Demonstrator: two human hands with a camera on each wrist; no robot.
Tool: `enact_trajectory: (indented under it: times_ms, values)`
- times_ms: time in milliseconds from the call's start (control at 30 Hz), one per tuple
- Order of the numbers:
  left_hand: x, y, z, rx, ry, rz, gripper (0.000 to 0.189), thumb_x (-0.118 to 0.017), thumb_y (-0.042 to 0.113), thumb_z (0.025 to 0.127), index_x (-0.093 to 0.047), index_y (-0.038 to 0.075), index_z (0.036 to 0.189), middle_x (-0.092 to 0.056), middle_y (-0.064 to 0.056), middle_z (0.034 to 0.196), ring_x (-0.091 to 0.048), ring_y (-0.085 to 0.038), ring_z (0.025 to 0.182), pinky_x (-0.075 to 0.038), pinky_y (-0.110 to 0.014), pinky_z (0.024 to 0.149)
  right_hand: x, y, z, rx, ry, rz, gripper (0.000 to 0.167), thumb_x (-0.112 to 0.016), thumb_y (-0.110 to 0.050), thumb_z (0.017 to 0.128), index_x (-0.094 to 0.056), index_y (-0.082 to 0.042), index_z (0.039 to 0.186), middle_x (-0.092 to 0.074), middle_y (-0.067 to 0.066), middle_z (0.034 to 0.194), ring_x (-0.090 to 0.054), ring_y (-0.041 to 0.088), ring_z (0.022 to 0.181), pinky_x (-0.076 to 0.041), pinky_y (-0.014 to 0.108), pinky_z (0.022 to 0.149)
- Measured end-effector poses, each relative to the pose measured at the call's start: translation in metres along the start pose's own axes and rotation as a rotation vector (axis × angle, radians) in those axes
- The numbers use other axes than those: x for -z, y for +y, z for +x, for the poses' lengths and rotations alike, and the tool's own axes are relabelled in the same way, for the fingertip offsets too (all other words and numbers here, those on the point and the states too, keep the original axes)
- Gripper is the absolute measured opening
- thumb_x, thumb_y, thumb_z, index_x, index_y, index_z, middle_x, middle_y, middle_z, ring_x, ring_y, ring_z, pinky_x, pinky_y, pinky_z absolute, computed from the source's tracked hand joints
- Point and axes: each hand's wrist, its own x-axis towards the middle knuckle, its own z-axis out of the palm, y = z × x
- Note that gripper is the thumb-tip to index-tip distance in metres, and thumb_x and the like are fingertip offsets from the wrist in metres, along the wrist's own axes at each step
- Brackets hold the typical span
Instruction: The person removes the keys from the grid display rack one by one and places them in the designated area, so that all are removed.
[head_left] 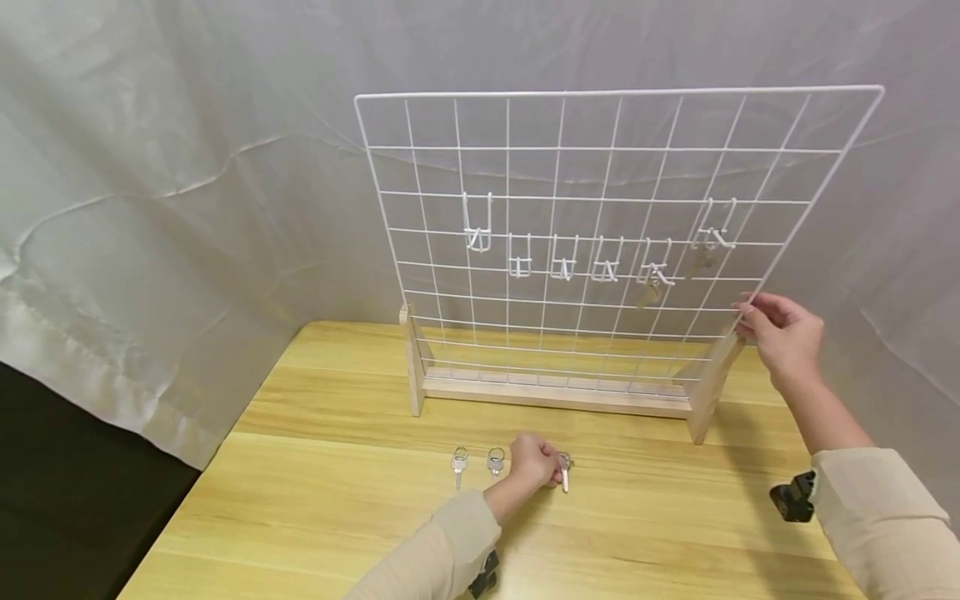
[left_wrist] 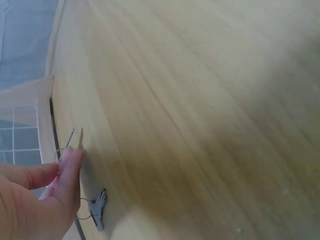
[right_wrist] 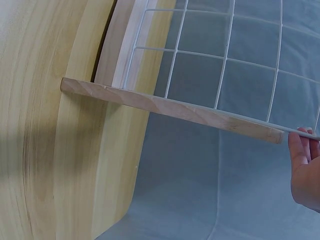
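My left hand (head_left: 534, 460) is low over the table and pinches a key (head_left: 566, 475) on a ring; the left wrist view shows the thumb and fingers (left_wrist: 70, 175) on it. Another ringed key (left_wrist: 98, 209) lies beside that hand on the wood. Two silver keys lie to the left of the hand, the far one (head_left: 459, 467) and the nearer one (head_left: 495, 461). With my right hand (head_left: 791, 337) I grip the right edge of a white wire grid panel (head_left: 564, 148), just above its wooden side post (right_wrist: 170, 111).
Several white hooks (head_left: 477, 225) hang on the grid. A key (head_left: 651, 293) hangs from a hook right of centre, and another (head_left: 703, 262) from the rightmost, higher hook. The wooden base (head_left: 555, 393) stands on the table (head_left: 322, 467). Grey cloth (head_left: 225, 125) surrounds the back.
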Motion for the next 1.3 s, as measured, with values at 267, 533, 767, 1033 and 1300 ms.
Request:
enact_trajectory:
  times_ms: [267,533,767,1033,1300]
  values:
    - [0.000,-0.006,0.001,0.039,-0.011,0.044,0.008,-0.066,-0.009,0.076,-0.064,-0.007,0.068,-0.065,-0.014,0.057,-0.056,-0.012,0.039,-0.054,-0.023,0.042,0.000,0.000,-0.001,0.007,0.004,-0.009,0.033,-0.053,0.012,0.086,-0.069,-0.016,0.077,-0.071,-0.011,0.071,-0.066,-0.002,0.063,-0.054,0.011,0.059]
    - [0.002,-0.007,0.001,0.044,-0.032,0.031,0.016,-0.067,-0.006,0.077,-0.063,-0.007,0.061,-0.062,-0.017,0.050,-0.046,-0.007,0.032,-0.052,-0.024,0.038,-0.001,0.000,-0.001,0.015,-0.001,-0.003,0.033,-0.054,0.011,0.085,-0.069,-0.016,0.077,-0.071,-0.012,0.073,-0.066,-0.002,0.064,-0.054,0.011,0.059]
    - [0.001,-0.005,-0.002,0.008,-0.003,0.076,0.017,-0.067,-0.006,0.077,-0.062,-0.006,0.062,-0.062,-0.017,0.050,-0.045,-0.008,0.031,-0.052,-0.025,0.038,0.000,-0.001,-0.002,-0.001,0.002,0.006,0.032,-0.054,0.011,0.086,-0.069,-0.016,0.077,-0.071,-0.012,0.072,-0.066,-0.002,0.064,-0.055,0.012,0.059]
    - [0.002,-0.007,-0.002,-0.021,0.020,0.214,0.024,-0.067,-0.005,0.078,-0.059,-0.003,0.055,-0.060,-0.012,0.046,-0.059,-0.018,0.037,-0.051,-0.020,0.037,0.000,-0.001,-0.003,-0.002,0.000,0.008,0.033,-0.054,0.012,0.085,-0.069,-0.016,0.077,-0.071,-0.012,0.072,-0.066,-0.002,0.063,-0.055,0.012,0.058]
    - [0.016,0.001,-0.001,-0.124,-0.062,0.105,0.015,-0.063,-0.007,0.080,-0.062,-0.009,0.065,-0.065,-0.017,0.057,-0.063,-0.025,0.045,-0.055,-0.025,0.043,-0.001,-0.002,-0.003,0.001,0.002,-0.001,0.034,-0.053,0.012,0.086,-0.069,-0.017,0.077,-0.071,-0.012,0.072,-0.066,-0.002,0.063,-0.054,0.011,0.058]
